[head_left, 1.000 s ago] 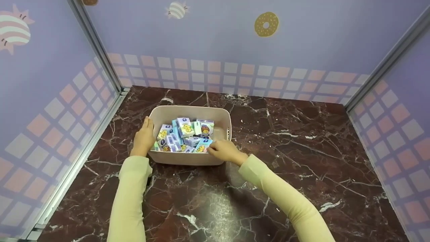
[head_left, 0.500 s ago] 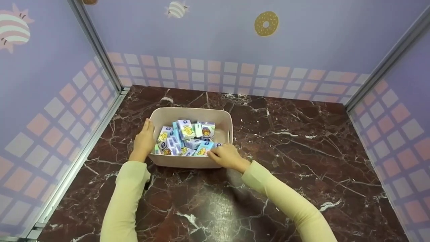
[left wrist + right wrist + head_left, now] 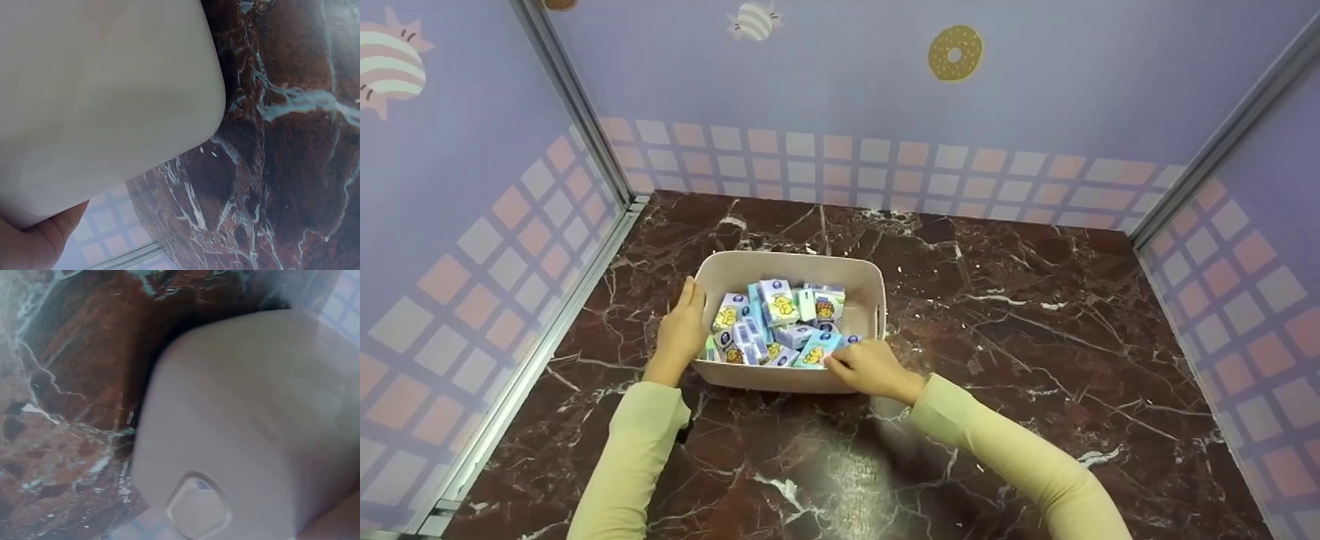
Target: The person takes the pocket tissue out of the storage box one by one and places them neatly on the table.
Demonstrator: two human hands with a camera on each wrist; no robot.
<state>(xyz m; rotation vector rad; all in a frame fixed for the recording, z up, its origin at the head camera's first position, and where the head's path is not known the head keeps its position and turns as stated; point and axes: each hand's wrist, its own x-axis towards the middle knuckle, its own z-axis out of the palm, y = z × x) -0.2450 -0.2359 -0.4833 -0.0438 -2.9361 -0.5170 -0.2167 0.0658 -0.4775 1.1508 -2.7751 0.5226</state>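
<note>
A beige plastic bin [image 3: 780,380] stands on the dark marbled surface, filled with several small packs [image 3: 778,301] in purple, blue and green, printed with cartoon figures. Against the bin's left side lies my left hand [image 3: 679,330], its fingers extended along the outer wall. My right hand [image 3: 874,367] grips the front right part of the rim with curled fingers. In the left wrist view the bin's outer wall [image 3: 112,95] fills much of the picture, with part of the left hand [image 3: 39,242] below it. The right wrist view shows the bin wall [image 3: 236,405] and its handle hole [image 3: 199,509].
Purple panels enclose the surface: a back wall [image 3: 840,90] with a checkered band, a left wall [image 3: 457,172] and a right wall [image 3: 1252,247]. A metal rail [image 3: 532,352] runs along the left edge. Small white specks lie right of the bin.
The bin has slid toward me with its packs, and both hands have moved along with it. The hands keep the same places on the bin.
</note>
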